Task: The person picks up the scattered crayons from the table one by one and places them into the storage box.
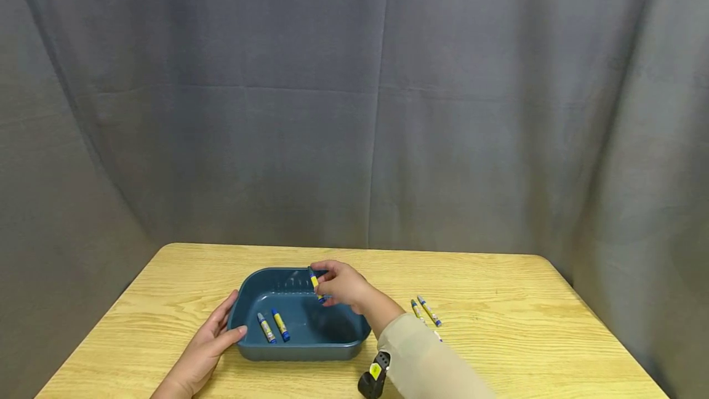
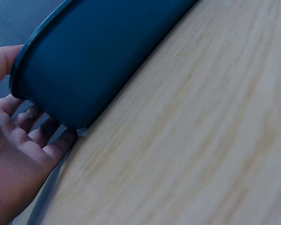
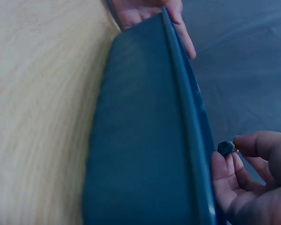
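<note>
My left hand (image 1: 207, 340) grips the left end of a dark teal plastic basin (image 1: 299, 352), thumb over the rim and fingers along the outer wall. In the left wrist view the fingers (image 2: 22, 136) touch the basin's outside near its bottom edge. Above the basin's far right part, my right hand (image 1: 344, 287) pinches a crayon (image 1: 316, 283) with a yellow wrapper and blue end. The right wrist view shows the end of that crayon (image 3: 225, 148) between thumb and fingers. On the basin floor lie a grey-tipped crayon (image 1: 266, 328) and a blue-tipped crayon (image 1: 280, 325), side by side.
Right of the basin on the wooden table (image 1: 509, 319) lie a crayon (image 1: 429, 311) and a dark-tipped crayon (image 1: 416, 309); the right sleeve (image 1: 426, 356) partly hides others. A black wrist device (image 1: 373, 375) sits by that sleeve. Grey curtain (image 1: 332, 109) hangs behind the table.
</note>
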`<state>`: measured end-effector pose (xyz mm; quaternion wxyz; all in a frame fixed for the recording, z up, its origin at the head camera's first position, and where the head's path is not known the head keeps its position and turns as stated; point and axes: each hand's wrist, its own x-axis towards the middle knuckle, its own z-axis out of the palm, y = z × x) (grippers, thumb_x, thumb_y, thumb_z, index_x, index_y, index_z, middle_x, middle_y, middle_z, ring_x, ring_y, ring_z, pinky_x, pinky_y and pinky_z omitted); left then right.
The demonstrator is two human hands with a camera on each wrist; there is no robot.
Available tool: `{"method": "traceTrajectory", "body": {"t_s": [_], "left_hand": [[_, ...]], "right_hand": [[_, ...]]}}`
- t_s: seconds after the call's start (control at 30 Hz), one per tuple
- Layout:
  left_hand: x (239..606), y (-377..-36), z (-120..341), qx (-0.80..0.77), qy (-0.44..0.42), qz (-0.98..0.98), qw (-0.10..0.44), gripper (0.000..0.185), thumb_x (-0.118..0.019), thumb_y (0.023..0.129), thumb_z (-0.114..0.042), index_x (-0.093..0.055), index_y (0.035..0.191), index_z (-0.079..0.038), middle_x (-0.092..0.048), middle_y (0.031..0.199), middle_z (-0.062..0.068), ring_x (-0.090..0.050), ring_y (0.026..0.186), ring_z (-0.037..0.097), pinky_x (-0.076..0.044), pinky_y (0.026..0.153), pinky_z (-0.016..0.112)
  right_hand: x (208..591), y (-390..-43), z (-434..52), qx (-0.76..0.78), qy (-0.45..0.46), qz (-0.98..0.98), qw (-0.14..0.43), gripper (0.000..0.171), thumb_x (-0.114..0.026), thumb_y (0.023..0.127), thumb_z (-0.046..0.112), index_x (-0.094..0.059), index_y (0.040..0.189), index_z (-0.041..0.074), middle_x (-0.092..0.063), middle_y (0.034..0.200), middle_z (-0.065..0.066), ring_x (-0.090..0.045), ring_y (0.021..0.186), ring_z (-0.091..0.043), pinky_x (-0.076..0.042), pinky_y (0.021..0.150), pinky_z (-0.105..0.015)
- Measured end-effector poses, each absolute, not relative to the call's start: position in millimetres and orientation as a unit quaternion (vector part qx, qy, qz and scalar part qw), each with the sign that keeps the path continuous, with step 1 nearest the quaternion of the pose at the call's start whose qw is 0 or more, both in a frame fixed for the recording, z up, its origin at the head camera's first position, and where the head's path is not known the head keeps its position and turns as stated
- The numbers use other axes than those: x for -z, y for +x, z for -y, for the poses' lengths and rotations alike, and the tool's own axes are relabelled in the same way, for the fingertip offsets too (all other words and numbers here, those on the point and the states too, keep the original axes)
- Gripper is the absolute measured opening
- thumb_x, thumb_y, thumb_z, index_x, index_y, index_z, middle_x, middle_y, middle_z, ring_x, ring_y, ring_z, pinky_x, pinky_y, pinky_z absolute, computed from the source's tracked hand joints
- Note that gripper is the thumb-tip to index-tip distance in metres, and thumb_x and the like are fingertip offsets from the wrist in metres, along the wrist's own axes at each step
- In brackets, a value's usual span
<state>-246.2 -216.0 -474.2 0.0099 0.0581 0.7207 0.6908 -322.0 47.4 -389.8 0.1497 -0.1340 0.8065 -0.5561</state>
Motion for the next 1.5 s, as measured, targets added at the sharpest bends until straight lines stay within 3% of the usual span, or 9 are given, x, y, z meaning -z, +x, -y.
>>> {"method": "traceTrajectory", "body": {"t_s": [0.33,0.9,1.23,1.5], "left_hand": [[473,-246,213,-0.693,0.06,-0.718,0.007,0.077,-0.058,0.096,-0.012,-0.012,0.158,-0.007,-0.018,0.161,0.023,-0.041,0.109,-0.024,-0.038,0.09,0.002],[473,-246,210,-0.695,0.061,-0.717,0.009,0.075,-0.057,0.097,-0.011,-0.014,0.158,-0.008,-0.018,0.162,0.022,-0.041,0.11,-0.024,-0.037,0.09,0.002],[472,-246,210,-0.695,0.066,-0.716,0.005,0.075,-0.057,0.096,-0.01,-0.014,0.158,-0.007,-0.017,0.162,0.022,-0.04,0.11,-0.025,-0.037,0.09,0.001],[471,-245,209,-0.695,0.062,-0.716,0.009,0.076,-0.057,0.096,-0.011,-0.014,0.158,-0.008,-0.016,0.163,0.021,-0.039,0.109,-0.026,-0.037,0.09,0.001]], "right_hand": [[402,-314,-25,0.556,-0.136,-0.801,0.174,0.049,-0.063,0.088,-0.004,-0.055,0.136,0.003,-0.051,0.086,-0.003,-0.057,0.076,-0.015,-0.059,0.068,-0.035],[420,-304,-1,0.5,-0.12,-0.842,0.164,0.043,-0.067,0.083,-0.01,-0.065,0.123,0.005,-0.05,0.078,-0.002,-0.049,0.068,-0.014,-0.055,0.058,-0.03],[425,-302,2,0.432,-0.133,-0.876,0.166,0.038,-0.069,0.082,-0.008,-0.068,0.119,0.001,-0.062,0.076,-0.003,-0.055,0.058,-0.011,-0.049,0.05,-0.023],[424,-298,8,0.359,-0.145,-0.91,0.149,0.035,-0.072,0.082,-0.004,-0.071,0.117,0.002,-0.068,0.074,-0.005,-0.057,0.059,-0.01,-0.048,0.053,-0.021]]}}
